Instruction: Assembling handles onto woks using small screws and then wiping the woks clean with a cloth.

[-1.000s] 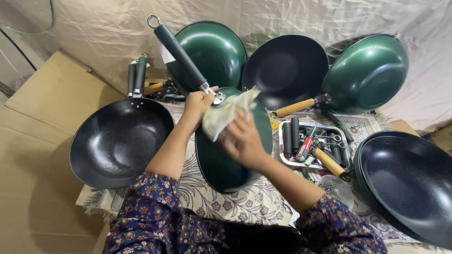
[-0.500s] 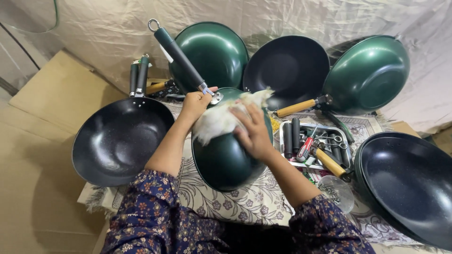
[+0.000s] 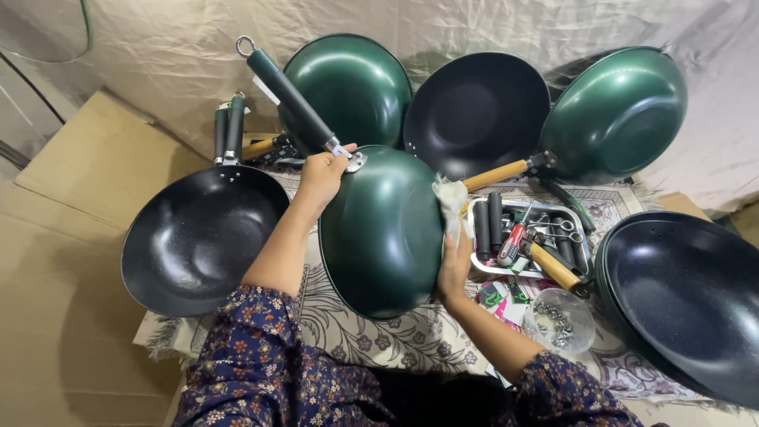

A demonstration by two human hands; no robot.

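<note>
A green wok [image 3: 382, 232] is held upside down in front of me, its rounded outside facing up. My left hand [image 3: 322, 173] grips it where the dark handle [image 3: 290, 92] joins the bowl. My right hand [image 3: 455, 262] presses a pale cloth [image 3: 451, 199] against the wok's right edge.
A black wok [image 3: 194, 237] lies at the left, and another black one [image 3: 686, 300] at the right. Three more woks [image 3: 474, 111] lean against the cloth backdrop. A metal tray [image 3: 522, 237] holds handles and a screwdriver; a clear bowl of screws [image 3: 560, 320] stands below it. Cardboard [image 3: 71, 221] covers the left.
My right hand has slid the cloth from the top middle of the wok to its right edge. The wok has turned slightly; the left hand keeps its grip.
</note>
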